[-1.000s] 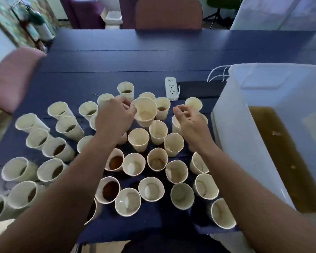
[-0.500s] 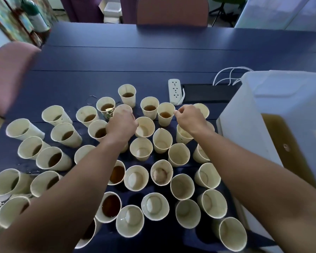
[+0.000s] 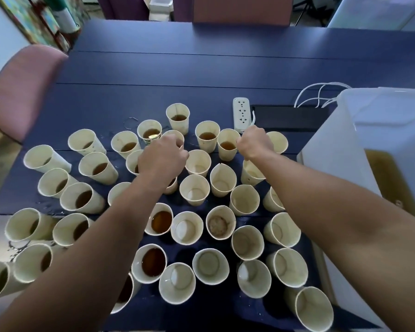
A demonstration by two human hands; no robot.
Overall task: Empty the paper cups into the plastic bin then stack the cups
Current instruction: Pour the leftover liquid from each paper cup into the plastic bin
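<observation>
Several cream paper cups stand on the dark blue table [image 3: 201, 68]. Those on the left and at the back hold brown liquid, such as one cup [image 3: 153, 262]. Those near the front right are empty, such as another [image 3: 194, 191]. My left hand [image 3: 162, 158] is curled round a back-row cup [image 3: 175, 134], which it mostly hides. My right hand [image 3: 254, 144] pinches the rim of a cup with brown liquid [image 3: 227, 146]. The translucent plastic bin [image 3: 333, 159] stands at the right and has brown liquid in it.
A white power strip [image 3: 242, 113], a flat black device [image 3: 290, 116] and white cables [image 3: 321, 94] lie behind the cups. Pink chairs stand at the left [image 3: 22, 92] and the far side [image 3: 240, 8]. Spilled drops wet the table's left part.
My left hand set an empty cup down among the others and moved to a cup further back. My right hand reached forward to the rim of a filled cup.
</observation>
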